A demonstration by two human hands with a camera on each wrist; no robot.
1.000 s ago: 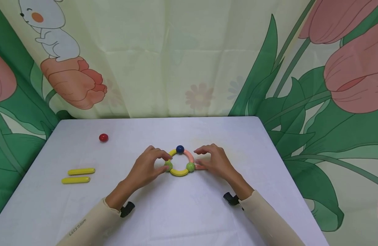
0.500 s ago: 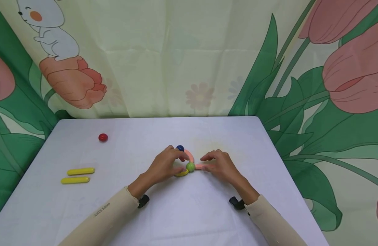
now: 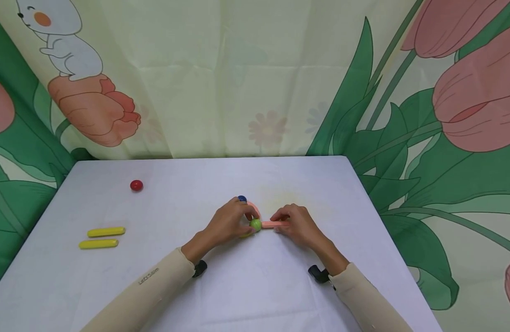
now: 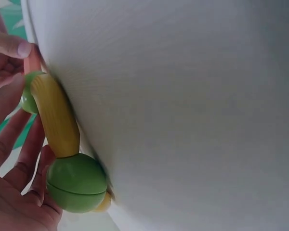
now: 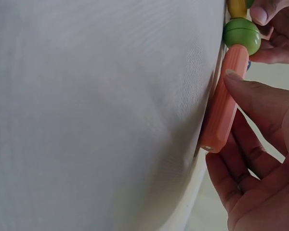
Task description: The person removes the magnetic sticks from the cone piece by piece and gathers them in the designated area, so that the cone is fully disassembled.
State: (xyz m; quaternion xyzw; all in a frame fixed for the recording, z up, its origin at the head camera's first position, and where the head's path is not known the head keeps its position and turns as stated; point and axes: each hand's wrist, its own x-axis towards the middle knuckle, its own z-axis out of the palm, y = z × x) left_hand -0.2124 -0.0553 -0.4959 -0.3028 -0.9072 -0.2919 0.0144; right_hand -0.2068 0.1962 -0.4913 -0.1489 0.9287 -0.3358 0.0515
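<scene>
On the white table lies a ring of curved wooden pieces and balls, largely covered by my left hand (image 3: 226, 220) in the head view. That hand pinches the green ball (image 3: 255, 224) at the ring's right side. A straight pink stick (image 3: 274, 224) points right from this ball, its end touching it in the right wrist view. My right hand (image 3: 298, 225) holds the stick between thumb and fingers. Behind my left hand show a curved pink piece (image 3: 253, 208) and a blue ball (image 3: 242, 198). The left wrist view shows a curved yellow piece (image 4: 58, 118) and a second green ball (image 4: 77, 184).
Two yellow sticks (image 3: 106, 231) lie side by side on the left of the table (image 3: 246, 295). Farther back sits a red ball (image 3: 136, 185). A printed curtain (image 3: 192, 92) hangs behind the table's far edge.
My left hand has moved right, from the ring's left green ball to its right one, and now pinches it. My right hand has shifted slightly right and down along the pink stick.
</scene>
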